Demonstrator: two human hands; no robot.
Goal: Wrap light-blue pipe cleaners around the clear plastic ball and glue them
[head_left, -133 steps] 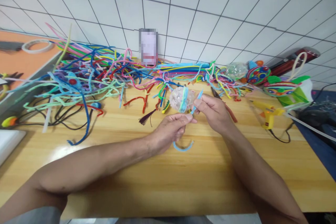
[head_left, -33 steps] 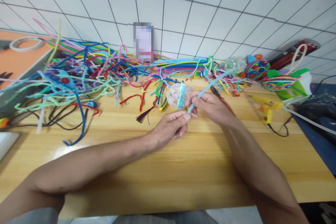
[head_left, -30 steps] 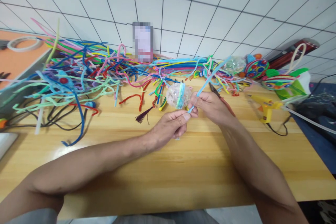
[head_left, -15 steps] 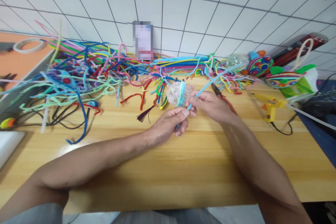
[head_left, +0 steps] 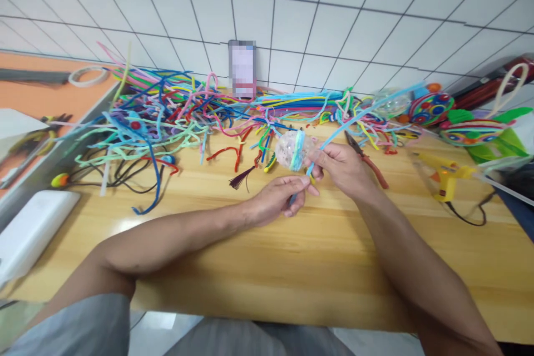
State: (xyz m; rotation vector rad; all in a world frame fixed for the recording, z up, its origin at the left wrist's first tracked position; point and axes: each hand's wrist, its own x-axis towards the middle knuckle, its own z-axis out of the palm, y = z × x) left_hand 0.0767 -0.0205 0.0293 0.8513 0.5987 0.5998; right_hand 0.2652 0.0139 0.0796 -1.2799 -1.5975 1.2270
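A light blue pipe cleaner [head_left: 354, 118] slants up to the right from between my two hands. My left hand [head_left: 277, 198] pinches its lower part between thumb and fingers. Just above, my right hand [head_left: 344, 168] is closed on it, thumb against fingertips. Right behind the fingers lies a clear ball [head_left: 286, 151] with blue, green and yellow bands around its middle; whether my right fingers touch it I cannot tell. A dark tassel [head_left: 242, 179] lies left of the ball. To the right of my right hand are pliers [head_left: 367, 161] with orange handles.
A tangle of coloured pipe cleaners [head_left: 167, 117] spreads along the wall on the left. A phone [head_left: 243, 69] leans against the tiles. Rightward are a yellow glue gun [head_left: 448, 178] with its cord and decorated ornaments [head_left: 431, 107]. A white box-like object [head_left: 39, 233] sits at the left.
The view has turned a little to the left, so the table's things appear further right. Both hands keep their hold on the blue pipe cleaner, nearly in the same pose.
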